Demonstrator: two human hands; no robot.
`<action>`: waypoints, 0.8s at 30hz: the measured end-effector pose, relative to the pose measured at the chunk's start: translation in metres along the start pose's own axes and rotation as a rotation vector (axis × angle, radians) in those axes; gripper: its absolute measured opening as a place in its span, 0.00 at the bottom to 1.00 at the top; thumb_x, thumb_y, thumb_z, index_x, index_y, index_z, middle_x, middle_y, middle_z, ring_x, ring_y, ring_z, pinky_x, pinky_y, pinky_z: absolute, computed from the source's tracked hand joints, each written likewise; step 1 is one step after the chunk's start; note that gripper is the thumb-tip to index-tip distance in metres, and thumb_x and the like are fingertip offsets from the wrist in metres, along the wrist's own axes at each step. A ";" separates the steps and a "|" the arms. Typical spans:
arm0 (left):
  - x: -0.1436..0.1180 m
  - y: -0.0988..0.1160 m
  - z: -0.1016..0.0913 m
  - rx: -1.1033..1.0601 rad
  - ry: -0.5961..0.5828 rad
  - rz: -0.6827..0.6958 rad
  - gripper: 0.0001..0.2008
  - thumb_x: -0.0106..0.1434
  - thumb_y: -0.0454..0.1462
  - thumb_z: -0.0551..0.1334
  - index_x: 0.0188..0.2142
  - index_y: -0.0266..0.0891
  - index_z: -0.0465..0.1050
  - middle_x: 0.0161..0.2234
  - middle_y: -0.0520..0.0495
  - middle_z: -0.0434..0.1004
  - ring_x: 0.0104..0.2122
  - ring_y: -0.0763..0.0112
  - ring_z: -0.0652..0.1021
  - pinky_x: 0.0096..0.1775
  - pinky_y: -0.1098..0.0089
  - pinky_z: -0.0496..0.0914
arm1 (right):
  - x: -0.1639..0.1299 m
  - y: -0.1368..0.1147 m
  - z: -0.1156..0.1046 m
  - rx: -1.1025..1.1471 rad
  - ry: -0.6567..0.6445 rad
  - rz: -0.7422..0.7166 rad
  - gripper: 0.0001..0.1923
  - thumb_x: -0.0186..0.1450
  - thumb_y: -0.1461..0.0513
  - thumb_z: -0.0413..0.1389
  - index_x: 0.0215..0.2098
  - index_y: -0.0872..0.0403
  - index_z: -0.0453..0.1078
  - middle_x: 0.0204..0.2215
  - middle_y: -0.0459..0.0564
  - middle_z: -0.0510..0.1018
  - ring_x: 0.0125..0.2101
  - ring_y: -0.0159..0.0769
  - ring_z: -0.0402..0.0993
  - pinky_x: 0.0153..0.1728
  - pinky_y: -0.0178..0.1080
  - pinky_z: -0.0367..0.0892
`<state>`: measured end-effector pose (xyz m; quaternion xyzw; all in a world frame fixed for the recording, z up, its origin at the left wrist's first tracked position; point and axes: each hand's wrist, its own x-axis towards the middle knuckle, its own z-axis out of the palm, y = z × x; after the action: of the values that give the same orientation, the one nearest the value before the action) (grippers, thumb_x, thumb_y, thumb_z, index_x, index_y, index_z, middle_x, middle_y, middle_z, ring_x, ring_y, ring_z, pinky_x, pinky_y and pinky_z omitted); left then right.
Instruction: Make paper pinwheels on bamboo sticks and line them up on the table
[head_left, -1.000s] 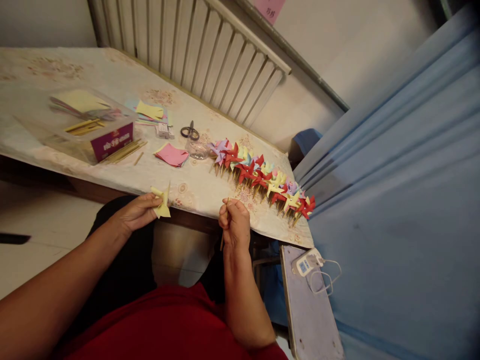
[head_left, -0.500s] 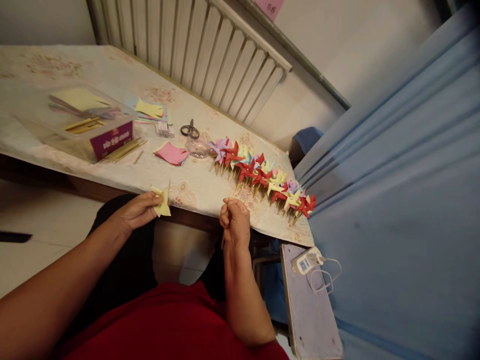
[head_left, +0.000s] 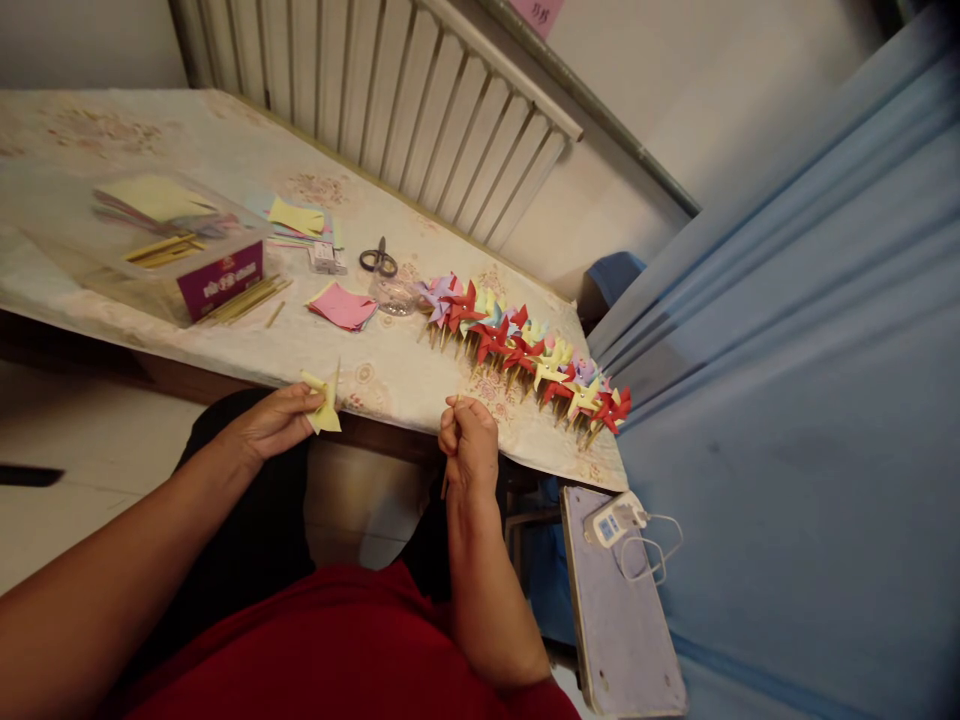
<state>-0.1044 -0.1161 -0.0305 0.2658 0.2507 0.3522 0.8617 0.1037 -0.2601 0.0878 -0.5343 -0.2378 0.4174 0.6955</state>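
Nearest: person's red top and two bare forearms reaching out over dark trousers. Left hand (head_left: 274,422) fingers closed on a folded yellow paper pinwheel head (head_left: 324,405), held at the near edge of the table (head_left: 420,385), just in front of the cloth overhang. Right hand (head_left: 469,445) curled in a fist around a thin wooden stick (head_left: 452,440), upright, tip poking out above the fingers, lower end showing below the palm. Hands well apart, both just off the table edge. To the right, lower down, a grey stool or ledge (head_left: 622,620) with a small white device and cable (head_left: 616,520). On the table, beyond the right hand: row of finished pinwheels (head_left: 525,350), red, yellow, purple, blue, laid overlapping along a diagonal. Further left: pink paper squares (head_left: 345,306), loose sticks (head_left: 251,298), clear box (head_left: 169,245) with paper and sticks inside, purple label. Behind: scissors (head_left: 379,261), yellow sheets (head_left: 298,216). Far back: white radiator (head_left: 390,110); blue curtain (head_left: 810,380) on the right.
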 end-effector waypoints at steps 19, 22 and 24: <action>0.000 0.001 0.003 0.008 0.021 -0.023 0.17 0.39 0.28 0.76 0.31 0.32 0.77 0.26 0.44 0.81 0.27 0.67 0.80 0.33 0.72 0.77 | 0.005 0.005 -0.004 -0.029 0.048 -0.011 0.09 0.55 0.59 0.57 0.32 0.55 0.67 0.16 0.37 0.70 0.10 0.19 0.47 0.13 0.29 0.40; 0.000 0.000 0.002 0.014 0.026 -0.025 0.16 0.40 0.29 0.76 0.31 0.32 0.77 0.27 0.44 0.81 0.27 0.68 0.80 0.33 0.72 0.77 | 0.005 0.007 -0.005 -0.035 0.052 -0.009 0.10 0.55 0.58 0.57 0.32 0.55 0.67 0.16 0.37 0.70 0.11 0.19 0.48 0.14 0.29 0.41; 0.000 -0.001 0.002 0.021 0.030 -0.019 0.16 0.41 0.29 0.76 0.31 0.33 0.77 0.27 0.44 0.81 0.27 0.68 0.80 0.33 0.73 0.77 | 0.006 0.008 -0.006 -0.039 0.057 -0.009 0.10 0.57 0.57 0.57 0.32 0.55 0.67 0.16 0.37 0.69 0.10 0.19 0.47 0.14 0.29 0.41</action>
<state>-0.1030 -0.1168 -0.0296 0.2669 0.2700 0.3452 0.8583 0.1089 -0.2580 0.0778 -0.5584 -0.2285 0.3941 0.6933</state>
